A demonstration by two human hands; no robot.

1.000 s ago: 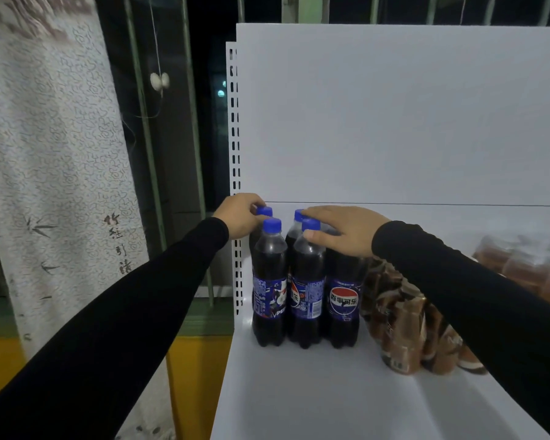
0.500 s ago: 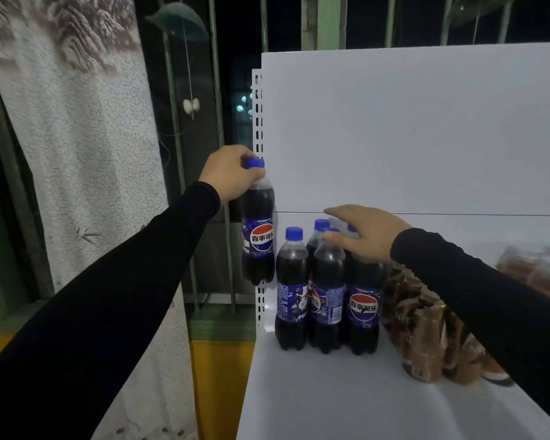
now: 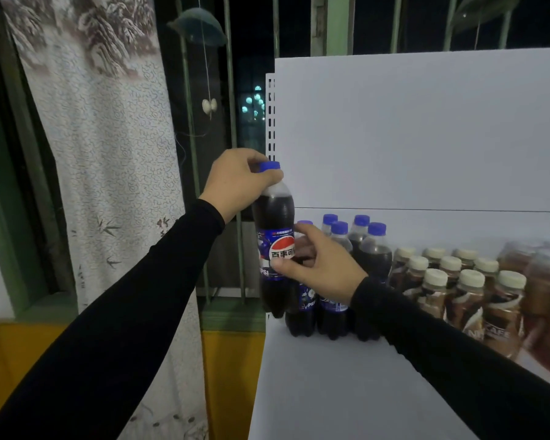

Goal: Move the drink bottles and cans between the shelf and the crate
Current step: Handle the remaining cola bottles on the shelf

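left hand [image 3: 235, 182] pinches the lifted cola bottle [image 3: 275, 236] by its cap off the shelf [image 3: 331, 392] edge, right hand [image 3: 318, 265] curls round its label; neck-only hold may slip, toppling the standing bottles [image 3: 340, 281].

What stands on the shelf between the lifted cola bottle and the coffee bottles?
In the head view, a cluster of blue-capped cola bottles stands between the lifted bottle and the coffee bottles; the right hand partly covers them.
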